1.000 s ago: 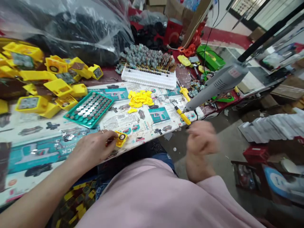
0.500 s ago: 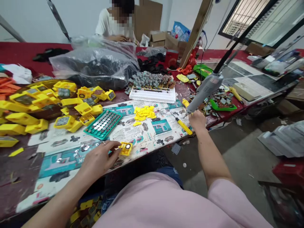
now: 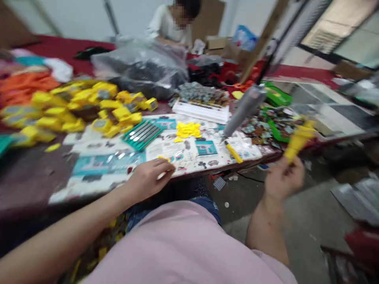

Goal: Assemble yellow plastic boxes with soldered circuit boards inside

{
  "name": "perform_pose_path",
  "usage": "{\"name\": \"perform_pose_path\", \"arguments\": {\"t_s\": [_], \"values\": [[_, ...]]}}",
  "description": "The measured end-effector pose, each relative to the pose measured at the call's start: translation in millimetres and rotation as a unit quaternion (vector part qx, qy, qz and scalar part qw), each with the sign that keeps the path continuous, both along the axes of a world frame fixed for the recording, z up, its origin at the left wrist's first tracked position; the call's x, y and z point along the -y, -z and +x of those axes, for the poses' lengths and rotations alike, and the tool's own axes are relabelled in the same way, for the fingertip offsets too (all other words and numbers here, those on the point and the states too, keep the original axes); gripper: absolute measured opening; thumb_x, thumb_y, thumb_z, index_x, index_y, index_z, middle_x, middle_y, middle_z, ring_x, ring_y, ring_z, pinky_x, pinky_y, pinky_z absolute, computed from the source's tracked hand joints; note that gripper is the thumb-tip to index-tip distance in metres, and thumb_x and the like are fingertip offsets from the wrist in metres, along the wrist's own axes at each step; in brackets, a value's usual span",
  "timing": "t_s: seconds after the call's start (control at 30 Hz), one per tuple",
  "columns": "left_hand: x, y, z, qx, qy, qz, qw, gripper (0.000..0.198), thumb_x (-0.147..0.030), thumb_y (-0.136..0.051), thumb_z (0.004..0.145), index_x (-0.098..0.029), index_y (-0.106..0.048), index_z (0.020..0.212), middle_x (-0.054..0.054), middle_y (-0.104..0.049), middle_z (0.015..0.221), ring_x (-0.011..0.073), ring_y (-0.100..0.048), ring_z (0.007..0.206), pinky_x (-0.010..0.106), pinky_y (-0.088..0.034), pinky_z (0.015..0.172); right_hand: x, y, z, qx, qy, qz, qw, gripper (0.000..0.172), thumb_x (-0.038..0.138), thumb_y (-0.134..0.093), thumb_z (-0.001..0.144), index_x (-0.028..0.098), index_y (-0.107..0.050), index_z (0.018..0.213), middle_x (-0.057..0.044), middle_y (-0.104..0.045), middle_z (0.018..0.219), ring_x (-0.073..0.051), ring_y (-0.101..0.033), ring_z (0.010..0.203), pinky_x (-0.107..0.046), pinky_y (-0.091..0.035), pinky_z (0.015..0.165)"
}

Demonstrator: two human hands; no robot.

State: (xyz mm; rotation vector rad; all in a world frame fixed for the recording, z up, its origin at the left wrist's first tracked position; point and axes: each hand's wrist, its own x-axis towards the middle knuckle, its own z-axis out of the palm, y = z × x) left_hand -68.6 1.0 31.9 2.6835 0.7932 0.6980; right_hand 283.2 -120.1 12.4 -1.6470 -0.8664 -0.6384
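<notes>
My left hand [image 3: 151, 175] rests at the table's front edge with its fingers curled round a small yellow plastic case [image 3: 164, 158], mostly hidden behind them. My right hand [image 3: 286, 177] is lifted beyond the table's front edge at the right. It grips a yellow object [image 3: 299, 140] that widens upward; blur hides its kind. Between the hands, a yellow-handled tool [image 3: 233, 152] lies on the printed sheet. The grey electric screwdriver [image 3: 245, 108] hangs tilted above it. A heap of small yellow pieces [image 3: 188, 130] and a green tray [image 3: 136, 146] of shiny round cells lie beyond my left hand.
Yellow cases [image 3: 59, 114] are piled at the left, before orange parts [image 3: 29, 88]. Behind stand a clear bag [image 3: 142, 67] of dark parts and a white rack [image 3: 201, 112]. Circuit parts [image 3: 256, 132] lie at the right. A person [image 3: 170, 23] works across the table.
My right hand has moved away from the hanging screwdriver, out to the right, and now holds a yellow object. The view has turned a little left. My left hand still has the yellow case.
</notes>
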Motion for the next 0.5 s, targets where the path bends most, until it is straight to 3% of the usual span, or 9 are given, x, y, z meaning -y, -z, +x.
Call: {"name": "perform_pose_path", "arguments": {"t_s": [0.07,0.13,0.2,0.27,0.3,0.37,0.43,0.5], "values": [[16,3.4,11,-0.024,0.040,-0.064,0.997,0.031,-0.025,-0.043,0.097,-0.019,-0.073,0.095,0.007,-0.077,0.090,0.0171,-0.073,0.083,0.026,-0.055,0.075,12,-12.2,-21,0.004,-0.024,0.080,0.996,0.023,0.043,-0.048,0.097,0.035,-0.061,0.115,0.005,-0.044,0.059,-0.014,-0.036,0.041,-0.032,-0.031,0.044],[27,7.6,21,-0.008,0.078,-0.129,0.989,0.029,-0.024,-0.044,0.097,-0.019,-0.073,0.098,0.008,-0.077,0.093,0.0170,-0.072,0.085,0.026,-0.054,0.078,16,-23.6,-47,0.018,-0.058,0.104,0.993,0.023,0.041,-0.053,0.094,0.041,-0.066,0.114,0.002,-0.054,0.064,-0.018,-0.043,0.045,-0.036,-0.036,0.046],[36,9.0,31,0.062,0.094,-0.191,0.975,0.029,-0.023,-0.045,0.095,-0.017,-0.071,0.107,0.010,-0.077,0.098,0.0174,-0.072,0.090,0.028,-0.054,0.083,15,-30.7,-78,0.123,-0.081,0.054,0.988,0.030,0.038,-0.062,0.089,0.038,-0.068,0.119,-0.003,-0.067,0.080,-0.022,-0.057,0.059,-0.040,-0.045,0.054],[43,6.5,40,0.172,0.085,-0.280,0.941,0.033,-0.027,-0.051,0.094,-0.015,-0.065,0.121,0.012,-0.075,0.109,0.0184,-0.070,0.099,0.029,-0.054,0.086,8,-32.2,-106,0.237,-0.147,-0.049,0.959,0.041,0.033,-0.068,0.087,0.032,-0.065,0.128,-0.006,-0.072,0.090,-0.023,-0.065,0.072,-0.038,-0.051,0.063],[45,4.4,44,0.236,0.080,-0.335,0.909,0.038,-0.031,-0.054,0.093,-0.015,-0.062,0.126,0.013,-0.073,0.115,0.0192,-0.068,0.106,0.029,-0.053,0.088,2,-31.0,-119,0.271,-0.195,-0.100,0.937,0.044,0.029,-0.068,0.088,0.028,-0.063,0.131,-0.006,-0.072,0.091,-0.022,-0.067,0.075,-0.035,-0.053,0.065],[45,0.7,53,0.366,0.076,-0.444,0.814,0.044,-0.038,-0.060,0.089,-0.014,-0.059,0.126,0.014,-0.069,0.124,0.0212,-0.065,0.116,0.030,-0.052,0.092,-12,-26.7,-137,0.285,-0.276,-0.152,0.905,0.044,0.023,-0.065,0.091,0.024,-0.058,0.135,-0.006,-0.070,0.090,-0.018,-0.068,0.077,-0.028,-0.054,0.065],[40,-0.3,61,0.456,0.064,-0.531,0.712,0.043,-0.045,-0.064,0.087,-0.013,-0.062,0.116,0.014,-0.070,0.122,0.0223,-0.065,0.116,0.032,-0.050,0.095,-23,-22.4,-148,0.285,-0.300,-0.158,0.896,0.043,0.020,-0.064,0.092,0.021,-0.058,0.134,-0.007,-0.070,0.092,-0.017,-0.068,0.080,-0.026,-0.054,0.068],[30,1.6,69,0.499,0.038,-0.581,0.642,0.039,-0.047,-0.065,0.087,-0.013,-0.064,0.105,0.013,-0.073,0.110,0.0213,-0.068,0.106,0.034,-0.049,0.097,-24,-19.2,-155,0.289,-0.293,-0.130,0.902,0.041,0.020,-0.069,0.089,0.019,-0.060,0.129,-0.010,-0.069,0.100,-0.020,-0.068,0.090,-0.030,-0.056,0.077]]}}
